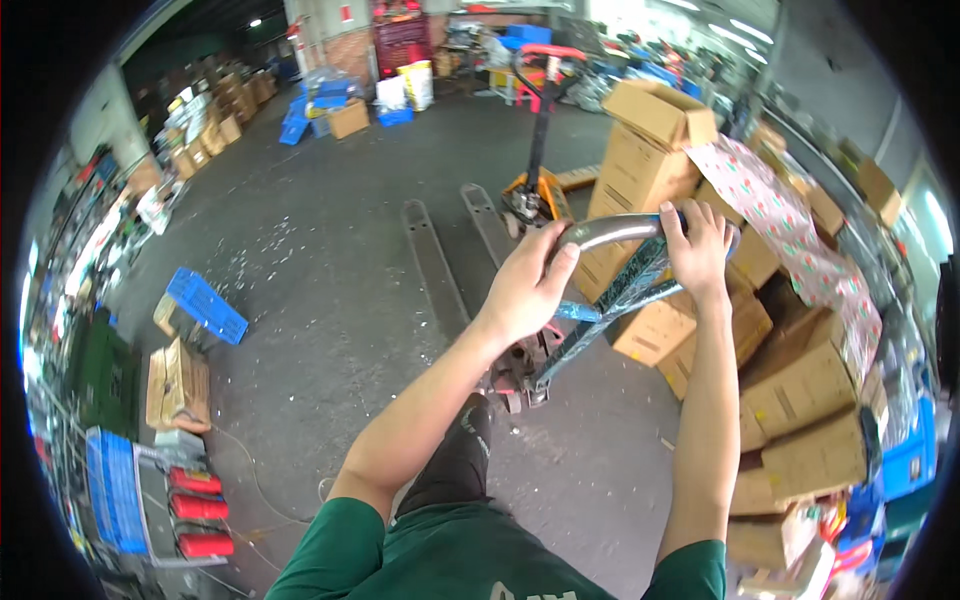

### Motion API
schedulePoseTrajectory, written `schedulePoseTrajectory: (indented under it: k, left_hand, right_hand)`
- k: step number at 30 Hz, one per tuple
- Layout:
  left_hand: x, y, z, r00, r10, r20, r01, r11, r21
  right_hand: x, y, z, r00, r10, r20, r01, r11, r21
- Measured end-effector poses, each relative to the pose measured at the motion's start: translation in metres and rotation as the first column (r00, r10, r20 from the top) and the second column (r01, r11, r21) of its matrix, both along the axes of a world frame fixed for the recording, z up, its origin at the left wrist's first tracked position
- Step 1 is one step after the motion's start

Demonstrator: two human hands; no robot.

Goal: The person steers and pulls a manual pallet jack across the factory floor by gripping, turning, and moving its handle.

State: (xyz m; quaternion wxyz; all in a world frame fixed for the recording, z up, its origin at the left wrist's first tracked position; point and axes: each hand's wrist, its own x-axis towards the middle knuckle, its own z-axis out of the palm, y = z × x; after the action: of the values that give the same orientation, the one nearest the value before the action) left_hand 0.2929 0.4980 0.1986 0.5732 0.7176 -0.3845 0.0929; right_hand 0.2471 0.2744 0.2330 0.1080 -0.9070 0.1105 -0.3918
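Both of my hands grip the curved metal handle [612, 232] of a pallet jack. My left hand [528, 282] is wrapped over its left end, and my right hand [697, 248] closes round the right side. Below the handle, the worn blue-green steering frame [568, 352] slants down to the wheels [514, 398] close to my leg. Two long grey forks [436, 262] stretch away from me, low over the floor. Past the handle stands a second pallet jack [540, 188], orange at its base with a red-topped upright handle.
Stacked cardboard boxes [640, 175] crowd the right side, partly draped with a patterned sheet [790, 235]. On the left are a tilted blue crate [207, 305], a carton [178, 388], red cylinders [203, 507] and a thin cord [262, 490]. Blue bins and boxes [330, 100] stand at the back.
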Motion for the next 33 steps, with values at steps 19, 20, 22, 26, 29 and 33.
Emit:
schedulePoseTrajectory:
  k: [19,20,22,26,29,33]
  left_hand:
    - [-0.216,-0.022,-0.145,0.122,-0.890,-0.440,0.925,-0.059,0.376]
    - [-0.213,-0.020,-0.153,0.179,-0.871,-0.457,0.910,-0.029,0.413]
    - [-0.209,-0.018,-0.164,0.248,-0.833,-0.495,0.890,-0.006,0.455]
    - [-0.193,0.003,-0.179,0.343,-0.672,-0.656,0.865,-0.046,0.499]
    - [-0.179,0.029,-0.215,0.388,-0.754,-0.529,0.815,0.012,0.580]
    - [-0.181,0.032,-0.208,0.393,-0.725,-0.566,0.834,0.023,0.551]
  right_hand:
    - [-0.515,-0.026,-0.331,0.601,-0.356,-0.716,0.791,0.398,0.466]
    - [-0.536,-0.016,-0.377,0.593,-0.443,-0.672,0.804,0.290,0.519]
    - [-0.587,-0.002,-0.478,0.493,-0.557,-0.668,0.802,-0.007,0.598]
    - [-0.605,0.009,-0.517,0.435,-0.532,-0.727,0.742,-0.246,0.624]
    - [-0.554,0.010,-0.474,0.451,-0.518,-0.727,0.694,-0.310,0.650]
    - [-0.524,0.020,-0.366,0.434,-0.490,-0.756,0.679,-0.374,0.632]
